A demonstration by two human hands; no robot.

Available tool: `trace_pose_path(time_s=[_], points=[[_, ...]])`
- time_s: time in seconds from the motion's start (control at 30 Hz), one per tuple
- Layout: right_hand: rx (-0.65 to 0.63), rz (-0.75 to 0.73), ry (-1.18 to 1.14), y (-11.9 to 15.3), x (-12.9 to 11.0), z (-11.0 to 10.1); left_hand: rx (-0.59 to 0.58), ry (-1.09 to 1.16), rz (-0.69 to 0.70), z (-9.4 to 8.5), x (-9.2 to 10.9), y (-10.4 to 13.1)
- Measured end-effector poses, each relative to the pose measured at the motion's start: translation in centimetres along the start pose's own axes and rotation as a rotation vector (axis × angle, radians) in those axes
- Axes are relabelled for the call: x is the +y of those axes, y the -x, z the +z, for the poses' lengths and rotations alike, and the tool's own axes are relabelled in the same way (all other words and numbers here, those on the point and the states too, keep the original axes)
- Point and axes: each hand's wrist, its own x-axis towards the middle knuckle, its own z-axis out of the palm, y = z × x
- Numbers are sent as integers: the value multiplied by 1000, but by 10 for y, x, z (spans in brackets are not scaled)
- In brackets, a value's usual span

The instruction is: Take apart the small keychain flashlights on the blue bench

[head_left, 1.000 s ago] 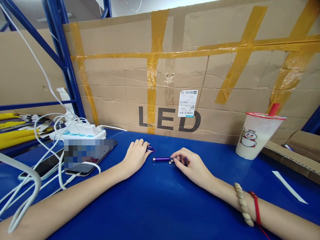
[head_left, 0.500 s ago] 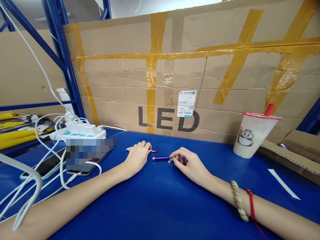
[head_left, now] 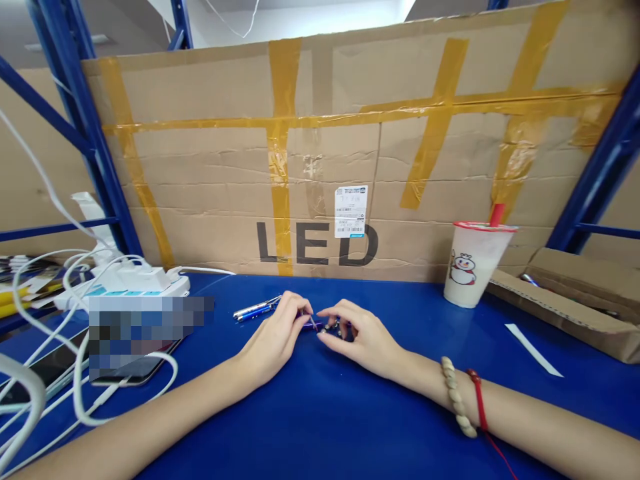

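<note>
My left hand (head_left: pixel 275 333) is closed in a pinch, and a thin pen-like piece (head_left: pixel 313 322) shows at its fingertips. Below those fingers lies a purple tube (head_left: pixel 306 327), largely hidden by both hands. My right hand (head_left: pixel 367 339) is curved just to the right, thumb and forefinger apart. Small shiny round pieces (head_left: pixel 326 328), perhaps button cells, show between its fingers on the blue table; I cannot tell whether it touches them. Behind my left hand lie slim silver and blue pens (head_left: pixel 256 310), partly covered.
A white power strip (head_left: pixel 165 283) with tangled cables and a phone (head_left: pixel 135 370) sits at left. A drink cup (head_left: pixel 473 267) with a red straw, a white strip (head_left: pixel 534 350) and an open cardboard box (head_left: pixel 575 313) are at right. A large cardboard panel (head_left: pixel 225 200) stands behind.
My left hand has moved off the pens toward my right hand and now pinches a thin piece. The right thumb and forefinger have spread apart. The view has shifted right.
</note>
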Motion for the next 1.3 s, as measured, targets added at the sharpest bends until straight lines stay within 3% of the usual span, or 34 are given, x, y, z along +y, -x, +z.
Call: trace_pose_path(time_s=[0.1, 0.27, 1.07, 1.3], points=[[-54, -83, -23, 1, -1, -1, -119, -2, 96, 1, 3, 2], [-32, -97, -54, 1, 1, -1, -139, -17, 146, 1, 3, 2], [71, -154, -120, 0, 1, -2, -158, -123, -243, -1, 8, 1], [64, -156, -102, -1, 2, 0, -194, -161, -231, -1, 6, -1]])
